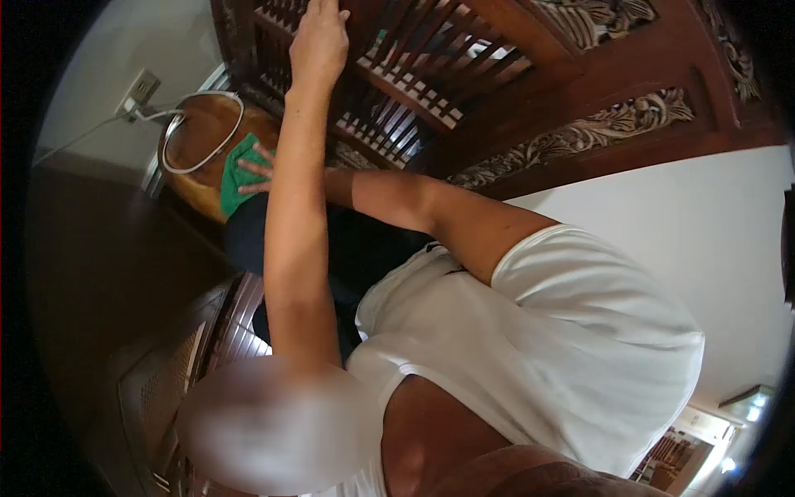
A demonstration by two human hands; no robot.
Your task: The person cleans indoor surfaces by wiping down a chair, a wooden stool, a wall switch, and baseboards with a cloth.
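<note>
Rests right hand [262, 169] spread on green cloth [236, 178] on wooden table [203, 132] at ten o'clock, near pale wall [170, 50]; holds left hand [319, 41] at eleven, by carved panel [546, 103], cannot tell if gripping.

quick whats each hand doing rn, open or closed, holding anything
Left hand: cannot be told; its fingers are cut off at the top edge.
Right hand: open, fingers spread over the green cloth.
</note>
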